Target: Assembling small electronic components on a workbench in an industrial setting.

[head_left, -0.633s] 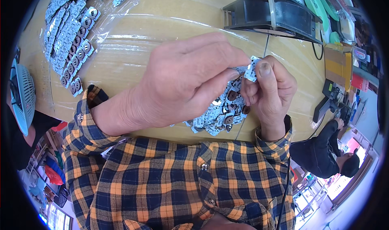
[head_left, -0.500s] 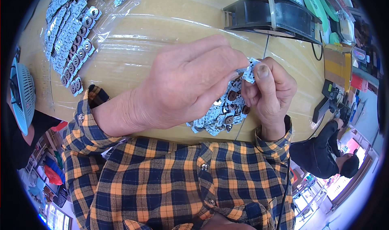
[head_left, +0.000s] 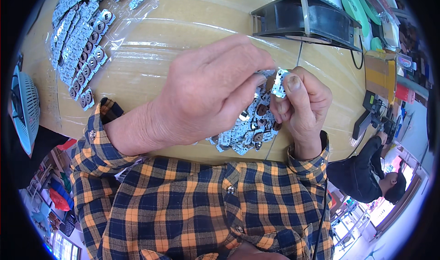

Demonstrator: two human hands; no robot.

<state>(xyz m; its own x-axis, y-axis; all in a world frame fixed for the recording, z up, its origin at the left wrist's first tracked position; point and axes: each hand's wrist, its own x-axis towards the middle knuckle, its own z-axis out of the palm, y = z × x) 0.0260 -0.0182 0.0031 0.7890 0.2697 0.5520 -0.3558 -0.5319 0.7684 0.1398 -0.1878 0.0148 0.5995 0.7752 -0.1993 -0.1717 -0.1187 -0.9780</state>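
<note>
Near the centre of the frame, slightly right, the right hand (head_left: 300, 109) is pinching a small white-and-silver board piece (head_left: 279, 82) between thumb and forefinger, and the left hand (head_left: 208, 93) is closing its fingertips on the same piece from the left, so both hands are holding it narrowly just above a loose heap of similar small boards (head_left: 247, 131) with dark round parts. That heap is lying on the pale wooden table (head_left: 192, 21), right under the hands and partly hidden by them. Further out, in the upper left of the frame, a clear plastic sheet (head_left: 133, 19) is spreading over the table, and rows of the same small boards (head_left: 78, 44) are lying on it in strips. At the upper right a black open tray (head_left: 307, 17) is sitting on the table; what it is holding cannot be told. Beyond it, at the right edge, a brown cardboard box (head_left: 378, 74) is standing. At the far left edge a pale blue fan guard (head_left: 25, 109) is showing. In the lower right corner another person in dark clothes (head_left: 366, 168) is bending over.
</note>
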